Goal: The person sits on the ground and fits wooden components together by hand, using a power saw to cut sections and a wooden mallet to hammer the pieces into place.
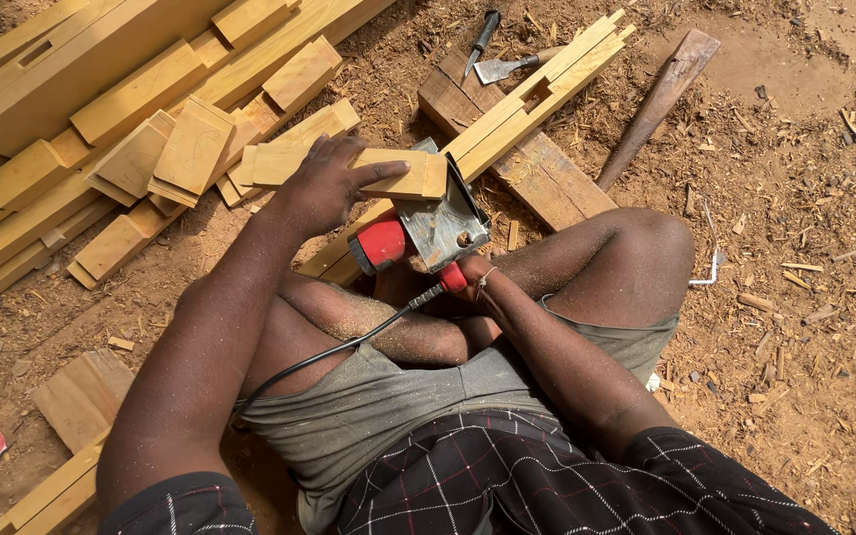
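right hand (470, 277) closed on red planer (418, 235) handle, between knees | left hand (329, 183) spread flat, pressing wood block (354, 170) onto planer bed | stacked yellow planks (81, 89) crowd ground's left edge | chisel (509, 66) at top edge; open sawdust right

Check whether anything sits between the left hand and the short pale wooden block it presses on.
Nothing visible: the left hand lies flat, directly on the short pale wooden block, which rests on the red-and-grey electric planer.
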